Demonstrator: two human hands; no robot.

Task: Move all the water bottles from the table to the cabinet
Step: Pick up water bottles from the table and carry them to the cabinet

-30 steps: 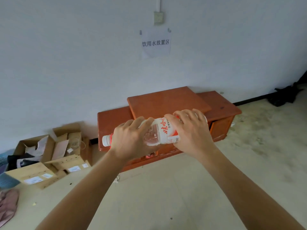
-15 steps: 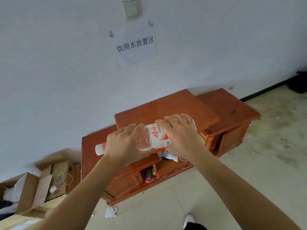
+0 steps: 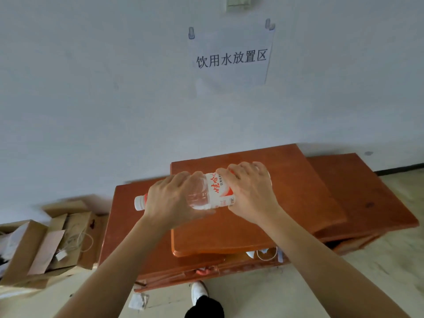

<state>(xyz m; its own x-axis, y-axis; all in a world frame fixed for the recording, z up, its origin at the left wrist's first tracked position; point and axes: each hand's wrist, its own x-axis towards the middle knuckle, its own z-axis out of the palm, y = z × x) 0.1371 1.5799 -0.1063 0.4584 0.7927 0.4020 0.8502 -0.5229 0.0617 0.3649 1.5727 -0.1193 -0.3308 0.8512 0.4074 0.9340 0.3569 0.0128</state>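
A clear plastic water bottle (image 3: 212, 191) with a red and white label and a white cap lies sideways in the air, cap pointing left. My left hand (image 3: 171, 199) grips its neck end and my right hand (image 3: 249, 191) grips its base end. Both hands hold it above the raised middle top of a low red-brown wooden cabinet (image 3: 298, 191) that stands against the white wall. The bottle's base is hidden under my right fingers.
A paper sign (image 3: 231, 58) with Chinese writing hangs on the wall above the cabinet. Open cardboard boxes (image 3: 52, 244) with papers and cords sit on the floor to the left. My white shoe (image 3: 199, 291) is at the cabinet's front edge.
I have stepped closer to the cabinet, which now fills the lower middle of the view. The bottle, still held sideways in both hands, is now over the cabinet's raised top.
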